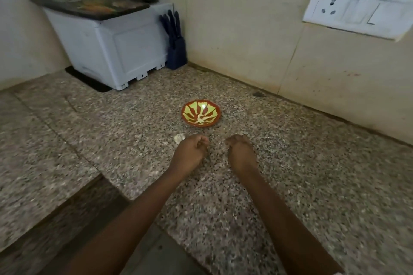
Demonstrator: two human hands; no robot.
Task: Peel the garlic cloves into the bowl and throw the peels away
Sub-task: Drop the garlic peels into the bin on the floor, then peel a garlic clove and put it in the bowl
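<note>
Left hand (190, 152) and right hand (240, 152), knuckles up, grips hidden, untellable; blurred garlic piece (179, 138) beside.

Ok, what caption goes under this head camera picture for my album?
Curled left hand and right hand over a speckled granite counter, near a small orange-and-green patterned bowl and a pale garlic piece.

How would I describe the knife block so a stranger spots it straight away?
Start at the white box in the far corner. Just right of it, against the wall, stands the knife block. It is dark blue with handles sticking up, unlike the pale box.
</note>
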